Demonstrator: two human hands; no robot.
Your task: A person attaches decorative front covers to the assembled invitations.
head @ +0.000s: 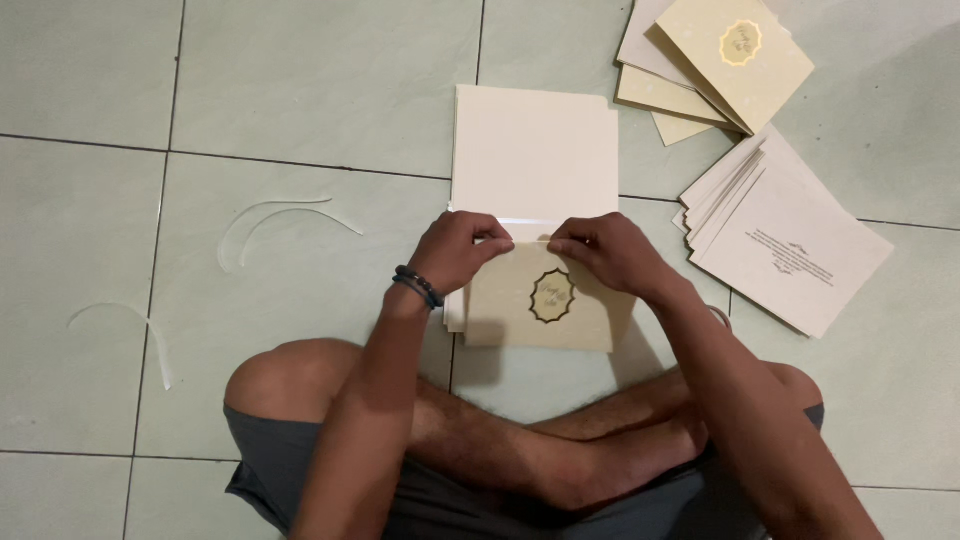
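Far left of frame: two thin curled clear strips on the tiled floor [300, 110], one strip [280, 215] upper left, another strip [140, 325] lower left, well apart from everything else.

Centre: left hand [455, 250] with a dark beaded bracelet [418, 287] on the wrist, fingers curled shut, pinching the top edge of a cream card [545, 300] bearing a gold-edged emblem. Card lies frame centre, overlapping the lower end of a stack of plain cream envelopes [535, 145] that runs up to top centre. A narrow white strip [520, 221] shows along the fold line between the two hands.

Right hand [605, 250] just beside the left, also pinched closed on the same top edge of the card, fingertips nearly touching those of the left hand. Can't tell whether the card is partly inside the top envelope or only lying on it.

Upper right: a fanned pile of emblem cards [725, 55]. Below it, right of centre: a fanned pile of white printed sheets [790, 245], near the right forearm, not touching it.

Bottom of frame: crossed bare legs, grey shorts.
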